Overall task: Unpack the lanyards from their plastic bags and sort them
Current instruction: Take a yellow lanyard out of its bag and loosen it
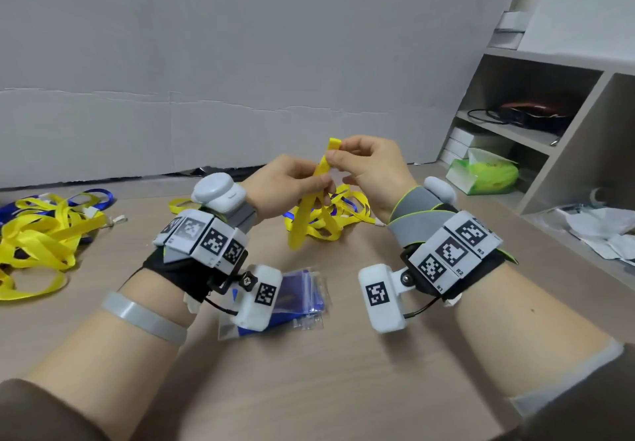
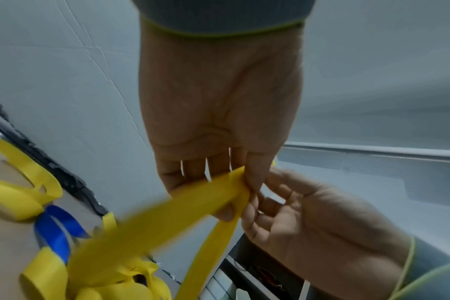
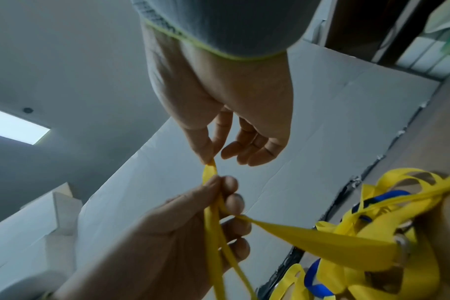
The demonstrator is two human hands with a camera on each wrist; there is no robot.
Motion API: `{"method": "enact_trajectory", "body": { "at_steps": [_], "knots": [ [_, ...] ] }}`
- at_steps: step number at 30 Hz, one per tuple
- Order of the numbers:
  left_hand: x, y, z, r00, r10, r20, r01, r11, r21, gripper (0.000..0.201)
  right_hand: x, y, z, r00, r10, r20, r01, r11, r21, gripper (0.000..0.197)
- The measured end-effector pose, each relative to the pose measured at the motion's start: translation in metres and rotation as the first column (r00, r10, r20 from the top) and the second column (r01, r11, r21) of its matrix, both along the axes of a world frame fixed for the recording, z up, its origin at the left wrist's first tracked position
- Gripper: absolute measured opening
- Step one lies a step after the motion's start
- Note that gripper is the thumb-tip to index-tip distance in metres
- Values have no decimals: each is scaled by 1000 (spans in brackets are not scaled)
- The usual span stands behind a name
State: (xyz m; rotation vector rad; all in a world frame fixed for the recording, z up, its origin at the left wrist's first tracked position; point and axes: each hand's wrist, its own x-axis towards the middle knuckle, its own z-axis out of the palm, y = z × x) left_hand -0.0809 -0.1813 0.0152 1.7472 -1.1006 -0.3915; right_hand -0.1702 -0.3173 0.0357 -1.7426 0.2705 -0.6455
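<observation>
Both hands hold one yellow lanyard (image 1: pixel 301 222) up over the middle of the table. My left hand (image 1: pixel 318 189) grips its doubled strap (image 2: pixel 167 219) in curled fingers. Just above, my right hand (image 1: pixel 332 159) pinches the strap's top fold between thumb and forefinger (image 3: pixel 209 160), its other fingers loosely curled. The strap hangs down to a loose heap of yellow lanyards (image 1: pixel 347 212) with a little blue in it. A bigger pile of yellow and blue lanyards (image 1: pixel 41 234) lies far left. Clear bags holding blue lanyards (image 1: pixel 304 291) lie below my left wrist.
The wooden table (image 1: pixel 343 372) runs back to a grey wall board (image 1: pixel 240 62). At the right stands a shelf unit (image 1: pixel 563 152) with a green tissue pack (image 1: pixel 488 174) on the table beside it. Crumpled clear bags (image 1: pixel 601 231) lie near the table's right edge.
</observation>
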Motion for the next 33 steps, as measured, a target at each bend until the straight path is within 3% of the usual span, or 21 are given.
{"method": "enact_trajectory", "body": {
  "at_steps": [5, 10, 14, 18, 21, 23, 25, 27, 29, 31, 33],
  "knots": [
    [4, 12, 7, 999, 19, -37, -23, 992, -125, 22, 3, 1, -7, 995, 93, 40, -98, 987, 131, 4],
    [1, 14, 19, 970, 42, -238, -128, 924, -360, 21, 2, 9, -16, 933, 331, -142, -308, 937, 165, 38],
    [1, 17, 19, 927, 10, -376, -167, 906, -389, 22, -6, 20, -24, 865, 452, -220, -436, 892, 119, 22],
    [8, 15, 13, 896, 145, -419, -291, 906, -307, 21, -14, 27, -19, 830, 477, -289, -462, 878, 124, 9],
    [22, 17, 3, 861, 353, -367, -430, 890, -153, 14, -16, 28, -17, 826, 488, -282, -438, 871, 223, 11],
    [28, 19, -2, 835, 464, -297, -488, 873, -10, 31, -15, 24, -18, 852, 465, -241, -391, 871, 296, 15],
    [28, 21, -2, 812, 580, -67, -562, 808, 176, 48, -11, 20, -19, 902, 401, -164, -315, 867, 387, 20],
    [23, 23, 6, 802, 587, 111, -596, 772, 220, 55, -7, 15, -19, 943, 323, -80, -248, 842, 479, 15],
    [17, 22, 13, 868, 492, 74, -497, 853, 158, 49, -4, 13, -19, 965, 262, 1, -220, 808, 547, 11],
    [2, 18, 16, 958, 282, -56, -274, 954, 124, 27, -1, 13, -17, 970, 231, 75, -229, 769, 597, 10],
    [-11, 16, 15, 980, 94, -173, -75, 990, 118, 20, 0, 13, -15, 969, 212, 124, -243, 746, 620, 10]
  ]
}}
